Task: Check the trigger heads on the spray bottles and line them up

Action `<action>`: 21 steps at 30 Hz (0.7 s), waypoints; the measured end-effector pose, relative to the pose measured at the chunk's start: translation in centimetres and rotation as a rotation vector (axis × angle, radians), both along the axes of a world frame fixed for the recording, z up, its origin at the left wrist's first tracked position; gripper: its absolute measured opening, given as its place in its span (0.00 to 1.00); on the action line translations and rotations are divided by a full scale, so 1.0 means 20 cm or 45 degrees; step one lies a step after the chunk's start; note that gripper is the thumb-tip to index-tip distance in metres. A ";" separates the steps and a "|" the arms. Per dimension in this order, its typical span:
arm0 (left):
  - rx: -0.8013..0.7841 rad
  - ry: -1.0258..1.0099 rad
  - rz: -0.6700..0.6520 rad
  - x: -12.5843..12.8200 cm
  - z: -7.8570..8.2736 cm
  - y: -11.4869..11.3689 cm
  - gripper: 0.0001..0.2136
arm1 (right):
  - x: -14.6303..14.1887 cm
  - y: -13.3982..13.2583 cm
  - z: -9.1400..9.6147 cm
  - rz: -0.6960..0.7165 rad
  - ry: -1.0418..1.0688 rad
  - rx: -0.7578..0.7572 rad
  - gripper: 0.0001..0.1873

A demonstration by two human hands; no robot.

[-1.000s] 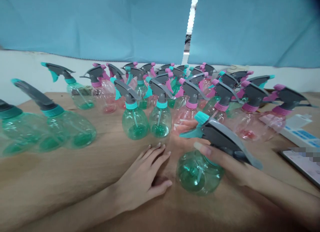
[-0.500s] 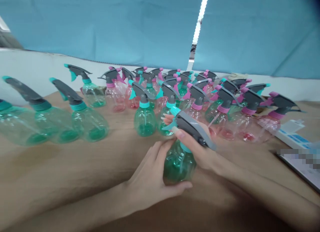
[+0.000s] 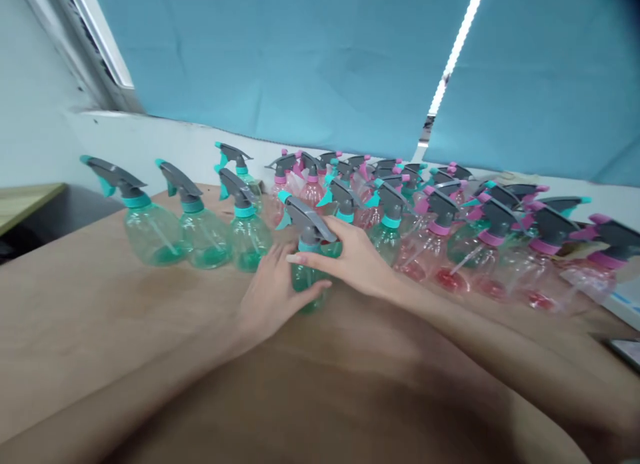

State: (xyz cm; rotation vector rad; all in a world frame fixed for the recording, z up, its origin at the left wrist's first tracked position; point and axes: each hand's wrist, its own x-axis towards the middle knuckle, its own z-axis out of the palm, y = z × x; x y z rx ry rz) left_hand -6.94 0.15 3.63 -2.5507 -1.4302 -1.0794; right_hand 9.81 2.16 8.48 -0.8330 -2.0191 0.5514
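Note:
Between my hands stands a green spray bottle (image 3: 309, 281) with a grey and turquoise trigger head, upright on the brown table. My left hand (image 3: 273, 291) curves around the bottle's body from the left, with its thumb across the near side. At the neck, my right hand (image 3: 353, 257) grips from the right, thumb across the front below the turquoise collar; its other fingers are mostly hidden behind. To the left, green spray bottles (image 3: 250, 241) stand in a row, the closest one just beyond my left hand.
Pink spray bottles (image 3: 433, 247) and green ones crowd the table (image 3: 75, 317) from the middle to the right. A dark-edged device (image 3: 625, 349) lies at the right edge. Behind is a blue curtain (image 3: 325, 64) above a white ledge.
The held bottle has moved left and become upright, away from its earlier tilt. My right hand has shifted from the trigger head down to the neck. The view has turned left.

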 end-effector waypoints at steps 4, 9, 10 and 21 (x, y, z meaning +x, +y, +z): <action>0.092 0.009 0.082 -0.07 0.03 0.10 0.28 | -0.01 0.01 0.04 -0.109 0.007 -0.051 0.29; 0.105 0.013 0.097 -0.09 0.03 0.18 0.35 | 0.04 0.03 0.13 -0.324 -0.014 0.183 0.22; 0.103 0.008 0.089 -0.09 0.03 0.19 0.36 | 0.05 0.04 0.15 -0.391 -0.041 0.272 0.19; 0.070 -0.076 0.080 -0.05 0.03 0.28 0.38 | 0.10 0.24 0.25 -0.774 -0.619 0.510 0.22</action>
